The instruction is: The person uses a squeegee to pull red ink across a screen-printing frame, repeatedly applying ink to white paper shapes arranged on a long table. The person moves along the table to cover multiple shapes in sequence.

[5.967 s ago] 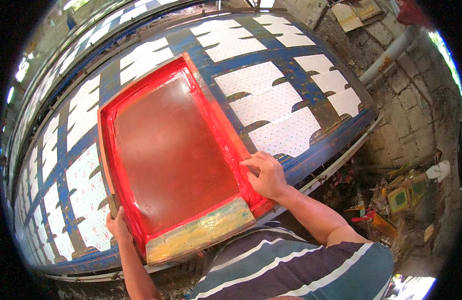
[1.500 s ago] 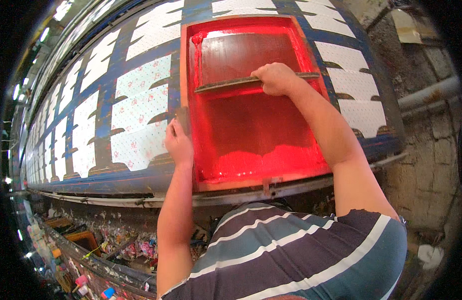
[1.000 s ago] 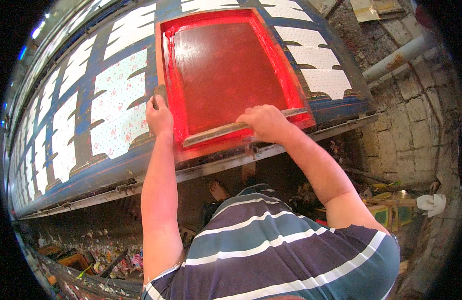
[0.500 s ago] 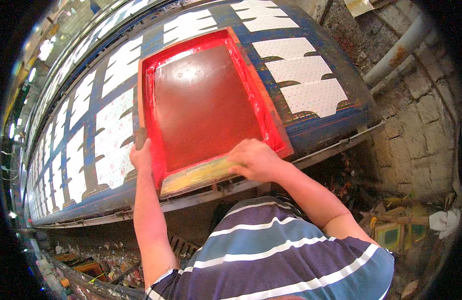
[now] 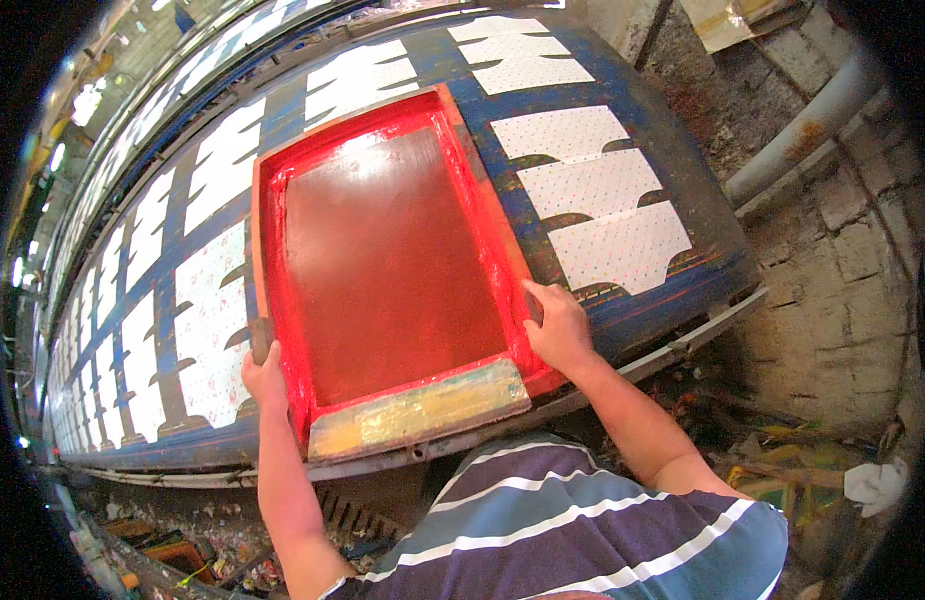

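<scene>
A screen printing frame (image 5: 392, 402) with red-smeared inner walls and a dark red, shiny mesh lies on the long dark blue table. My left hand (image 5: 264, 377) is closed round a small brown wooden piece at the frame's left side. On the right side, my right hand (image 5: 559, 328) grips the rim near its front corner, with the index finger pointing along it. A flat strip (image 5: 419, 410) stained yellow and grey runs across the frame's near end, touched by neither hand. White dotted fabric pieces (image 5: 618, 245) with curved cut-outs lie right of the frame.
More white cut pieces (image 5: 214, 325) lie in rows along the table to the left and behind. A metal rail (image 5: 682, 345) edges the table's near side. A grey pipe (image 5: 807, 135) slants by the brick surface at right. Clutter lies below the table.
My right hand has moved from the yellow-stained strip to the frame's right rim. My left hand stays at the left side. The view has shifted, so the frame appears lower and further left.
</scene>
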`<state>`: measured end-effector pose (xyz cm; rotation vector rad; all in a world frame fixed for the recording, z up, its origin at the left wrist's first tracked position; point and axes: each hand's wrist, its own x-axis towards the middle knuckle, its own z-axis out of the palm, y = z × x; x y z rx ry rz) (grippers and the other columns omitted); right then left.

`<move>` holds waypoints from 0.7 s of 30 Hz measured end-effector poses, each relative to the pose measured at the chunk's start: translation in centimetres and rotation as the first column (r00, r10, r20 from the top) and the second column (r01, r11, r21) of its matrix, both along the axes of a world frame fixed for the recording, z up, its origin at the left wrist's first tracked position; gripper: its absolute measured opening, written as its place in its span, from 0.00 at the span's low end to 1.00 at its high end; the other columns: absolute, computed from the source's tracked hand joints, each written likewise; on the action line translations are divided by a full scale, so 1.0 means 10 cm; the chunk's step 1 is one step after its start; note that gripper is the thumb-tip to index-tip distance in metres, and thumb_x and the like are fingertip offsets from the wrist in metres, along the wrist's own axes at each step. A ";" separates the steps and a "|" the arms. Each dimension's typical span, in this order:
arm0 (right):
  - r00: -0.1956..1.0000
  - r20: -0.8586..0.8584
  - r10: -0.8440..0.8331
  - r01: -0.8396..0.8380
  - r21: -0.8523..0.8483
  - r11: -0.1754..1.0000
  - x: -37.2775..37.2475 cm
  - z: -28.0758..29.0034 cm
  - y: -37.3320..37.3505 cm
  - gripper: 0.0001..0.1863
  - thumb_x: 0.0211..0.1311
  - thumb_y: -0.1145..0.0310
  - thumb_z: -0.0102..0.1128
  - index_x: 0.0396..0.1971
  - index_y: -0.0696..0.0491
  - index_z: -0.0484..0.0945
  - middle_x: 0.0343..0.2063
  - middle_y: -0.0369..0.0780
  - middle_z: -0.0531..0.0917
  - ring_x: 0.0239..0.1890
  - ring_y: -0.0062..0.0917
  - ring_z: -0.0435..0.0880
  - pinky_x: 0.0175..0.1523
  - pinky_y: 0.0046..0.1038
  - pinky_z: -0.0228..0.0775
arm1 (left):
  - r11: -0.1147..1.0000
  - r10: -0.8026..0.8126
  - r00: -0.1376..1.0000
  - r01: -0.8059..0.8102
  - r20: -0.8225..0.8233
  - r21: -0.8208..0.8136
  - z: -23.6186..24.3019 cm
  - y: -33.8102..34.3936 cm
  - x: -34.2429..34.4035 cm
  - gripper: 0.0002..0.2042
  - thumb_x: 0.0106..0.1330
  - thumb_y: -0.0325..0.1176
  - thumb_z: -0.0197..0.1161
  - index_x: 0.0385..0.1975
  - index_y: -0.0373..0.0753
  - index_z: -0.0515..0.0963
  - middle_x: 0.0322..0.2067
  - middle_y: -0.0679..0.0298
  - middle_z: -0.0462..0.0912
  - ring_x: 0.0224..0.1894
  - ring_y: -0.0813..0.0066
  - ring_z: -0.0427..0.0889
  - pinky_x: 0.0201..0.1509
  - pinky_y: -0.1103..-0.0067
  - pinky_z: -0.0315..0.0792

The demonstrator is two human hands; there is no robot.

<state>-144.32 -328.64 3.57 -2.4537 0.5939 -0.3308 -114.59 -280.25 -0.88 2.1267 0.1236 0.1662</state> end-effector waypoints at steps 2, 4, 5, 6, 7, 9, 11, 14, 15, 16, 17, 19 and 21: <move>0.997 0.074 -0.001 0.002 -0.011 1.000 0.04 -0.01 0.02 0.34 0.55 0.78 0.76 0.66 0.49 0.85 0.48 0.47 0.85 0.56 0.48 0.86 0.64 0.48 0.81 | 1.000 -0.006 0.999 0.005 0.039 0.031 -0.03 0.02 0.01 0.12 0.72 0.35 0.79 0.45 0.33 0.89 0.35 0.64 0.90 0.35 0.72 0.84 0.47 0.68 0.80; 0.996 0.088 -0.003 0.005 -0.014 1.000 0.06 0.00 0.03 0.31 0.54 0.79 0.75 0.62 0.49 0.87 0.48 0.46 0.85 0.56 0.47 0.86 0.63 0.47 0.82 | 0.996 -0.004 1.000 0.004 0.003 0.088 -0.05 0.05 0.02 0.12 0.72 0.34 0.78 0.46 0.33 0.89 0.35 0.64 0.90 0.35 0.72 0.84 0.46 0.69 0.80; 0.994 0.107 -0.032 0.032 0.007 0.999 0.08 0.01 0.04 0.27 0.53 0.81 0.73 0.55 0.49 0.90 0.47 0.45 0.86 0.54 0.46 0.87 0.62 0.45 0.82 | 0.999 -0.010 1.000 0.010 -0.009 0.035 -0.07 0.05 0.02 0.11 0.73 0.34 0.78 0.45 0.33 0.89 0.35 0.65 0.90 0.35 0.74 0.83 0.45 0.70 0.79; 0.989 0.148 -0.025 0.025 0.004 1.000 0.09 0.03 0.05 0.25 0.53 0.82 0.73 0.54 0.50 0.90 0.46 0.45 0.86 0.53 0.46 0.87 0.60 0.45 0.83 | 0.999 -0.023 1.000 0.023 -0.004 -0.026 -0.08 0.06 0.03 0.10 0.73 0.33 0.78 0.44 0.34 0.88 0.34 0.66 0.89 0.34 0.75 0.83 0.44 0.71 0.79; 0.986 0.161 -0.030 0.029 0.009 1.000 0.09 0.06 0.06 0.24 0.53 0.82 0.72 0.53 0.50 0.91 0.45 0.46 0.87 0.52 0.46 0.88 0.59 0.44 0.83 | 0.993 -0.045 0.999 0.044 -0.006 -0.108 -0.09 0.06 0.02 0.09 0.73 0.33 0.78 0.44 0.34 0.88 0.34 0.67 0.89 0.34 0.77 0.82 0.42 0.72 0.78; 0.973 0.230 -0.029 0.029 0.001 1.000 0.10 0.13 0.08 0.21 0.53 0.84 0.70 0.48 0.51 0.93 0.42 0.45 0.88 0.48 0.45 0.89 0.54 0.43 0.84 | 0.994 -0.038 0.997 0.031 -0.066 -0.107 -0.07 0.07 0.02 0.07 0.74 0.32 0.76 0.42 0.36 0.87 0.33 0.70 0.87 0.33 0.81 0.80 0.39 0.75 0.76; 0.977 0.211 -0.016 0.018 -0.008 1.000 0.10 0.25 0.07 0.21 0.53 0.83 0.71 0.47 0.51 0.93 0.42 0.45 0.88 0.47 0.44 0.89 0.52 0.43 0.84 | 0.983 -0.028 0.994 0.009 -0.103 -0.184 -0.03 0.06 0.01 0.05 0.75 0.30 0.76 0.42 0.37 0.87 0.32 0.72 0.86 0.32 0.83 0.79 0.38 0.77 0.74; 0.964 0.265 0.031 -0.022 -0.036 0.999 0.07 0.46 0.01 0.20 0.53 0.83 0.71 0.45 0.51 0.93 0.41 0.44 0.87 0.45 0.43 0.89 0.50 0.42 0.84 | 0.924 -0.023 0.993 -0.024 -0.118 -0.382 0.11 -0.02 0.01 0.04 0.75 0.27 0.75 0.44 0.38 0.86 0.33 0.74 0.86 0.31 0.84 0.80 0.36 0.80 0.73; 0.954 0.296 0.052 -0.038 -0.053 0.998 0.07 0.51 -0.04 0.19 0.53 0.83 0.71 0.45 0.51 0.93 0.40 0.44 0.87 0.44 0.42 0.89 0.49 0.41 0.84 | 0.927 -0.040 0.990 -0.015 -0.139 -0.375 0.19 -0.04 0.01 0.05 0.75 0.26 0.76 0.45 0.38 0.87 0.34 0.73 0.86 0.32 0.84 0.80 0.37 0.80 0.73; 0.960 0.276 0.044 -0.037 -0.031 0.999 0.08 0.56 -0.11 0.19 0.53 0.82 0.71 0.45 0.50 0.92 0.40 0.44 0.87 0.45 0.43 0.89 0.51 0.43 0.84 | 0.929 -0.055 0.986 -0.008 -0.159 -0.369 0.27 -0.06 -0.01 0.06 0.74 0.26 0.76 0.46 0.38 0.87 0.35 0.73 0.87 0.33 0.83 0.81 0.37 0.79 0.74; 0.966 0.254 0.039 -0.038 -0.007 0.999 0.08 0.59 -0.20 0.18 0.53 0.82 0.71 0.44 0.50 0.92 0.40 0.44 0.87 0.47 0.44 0.88 0.54 0.45 0.84 | 0.940 -0.043 0.985 -0.017 -0.168 -0.342 0.33 -0.11 -0.03 0.07 0.74 0.26 0.76 0.47 0.38 0.87 0.36 0.72 0.87 0.33 0.83 0.81 0.38 0.79 0.74; 0.967 0.251 0.036 -0.035 -0.009 0.999 0.06 0.61 -0.42 0.17 0.53 0.81 0.70 0.43 0.49 0.92 0.40 0.44 0.88 0.47 0.45 0.89 0.56 0.46 0.84 | 0.895 -0.071 0.987 -0.002 -0.147 -0.446 0.39 -0.30 -0.09 0.08 0.73 0.25 0.77 0.48 0.37 0.87 0.37 0.71 0.88 0.34 0.82 0.82 0.39 0.79 0.75; 0.973 0.229 0.003 -0.010 0.031 0.999 -0.02 0.59 -0.71 0.18 0.53 0.82 0.69 0.43 0.49 0.92 0.40 0.44 0.88 0.47 0.45 0.89 0.55 0.45 0.83 | 0.879 -0.067 0.991 0.004 -0.115 -0.478 0.41 -0.56 -0.18 0.09 0.72 0.24 0.78 0.49 0.37 0.87 0.37 0.70 0.88 0.34 0.82 0.82 0.40 0.79 0.76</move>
